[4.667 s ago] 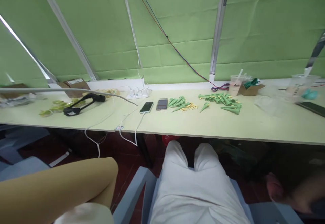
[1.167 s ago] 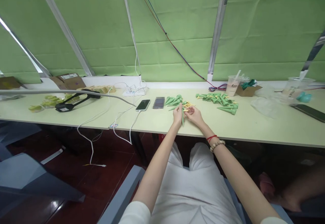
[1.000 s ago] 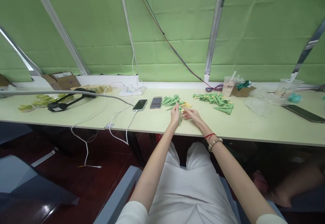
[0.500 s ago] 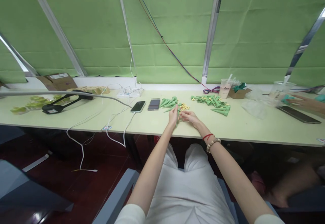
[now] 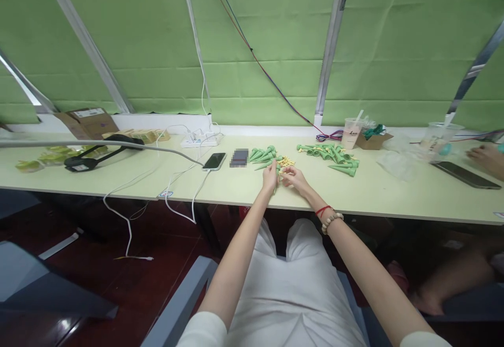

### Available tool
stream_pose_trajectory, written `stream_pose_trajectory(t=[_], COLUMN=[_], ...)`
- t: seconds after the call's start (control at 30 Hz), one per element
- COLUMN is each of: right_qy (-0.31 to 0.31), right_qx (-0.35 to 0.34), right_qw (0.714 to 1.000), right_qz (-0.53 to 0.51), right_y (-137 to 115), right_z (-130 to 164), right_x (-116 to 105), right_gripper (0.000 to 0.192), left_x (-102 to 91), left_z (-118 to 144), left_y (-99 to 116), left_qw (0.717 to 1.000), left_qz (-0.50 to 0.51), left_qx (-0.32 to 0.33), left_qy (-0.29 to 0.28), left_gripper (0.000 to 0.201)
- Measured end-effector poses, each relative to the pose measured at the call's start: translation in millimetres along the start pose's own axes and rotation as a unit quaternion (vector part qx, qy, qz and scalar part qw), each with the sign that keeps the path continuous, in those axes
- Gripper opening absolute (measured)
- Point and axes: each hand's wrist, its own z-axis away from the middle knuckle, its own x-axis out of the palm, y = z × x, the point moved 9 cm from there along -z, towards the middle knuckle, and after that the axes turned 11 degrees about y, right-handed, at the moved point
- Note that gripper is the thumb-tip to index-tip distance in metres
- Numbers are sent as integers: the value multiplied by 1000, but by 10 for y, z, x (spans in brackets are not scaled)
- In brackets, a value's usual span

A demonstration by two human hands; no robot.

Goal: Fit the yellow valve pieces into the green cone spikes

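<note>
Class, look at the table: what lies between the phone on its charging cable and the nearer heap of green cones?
In the head view, one small dark blurred item lies between the phone and the green cones; otherwise bare table.

One camera only, worn on the seated person's head. It looks forward and down across the tabletop (image 5: 394, 195) toward the green blinds (image 5: 275, 48) (arms stretch well out, lap close below).

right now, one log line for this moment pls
left hand holds green cone | right hand at small yellow pieces | phone on table, left of cones
</note>
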Motion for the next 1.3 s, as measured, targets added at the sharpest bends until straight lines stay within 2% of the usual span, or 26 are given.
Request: stream_pose_trajectory(t=[0.13, 0.27, 0.5, 0.8, 1.0, 1.17, 1.3], right_qy=[-18, -12, -3, 55, 72, 43, 3], right_qx=[33, 35, -11, -77, -102, -82, -71], right_qw=[999, 999, 999, 995, 992, 995, 997], right_qz=[-2, -10, -35, -11, 19, 27, 30], right_y=[17, 40, 22, 12, -40, -19, 13], right_z=[-14, -40, -83, -137, -119, -90, -51], right_x=[20, -24, -91, -144, -173, -135, -53], right_gripper=[33, 32, 46, 41, 38, 38, 33], left_x=[13, 27, 53, 87, 80, 13, 24], left_z=[24, 50, 47, 20, 10, -11, -4], left_y=[35, 71, 60, 16, 10, -1, -3], left_qw=[1000, 1000, 999, 999, 999, 999, 999], left_qz=[11, 13, 11, 13, 22, 29, 35], left_qx=[0, 6, 11, 19, 19, 13, 6], left_qy=[-9, -22, -35, -42, -32, -2, -6], left_gripper=[49, 51, 51, 50, 50, 52, 53])
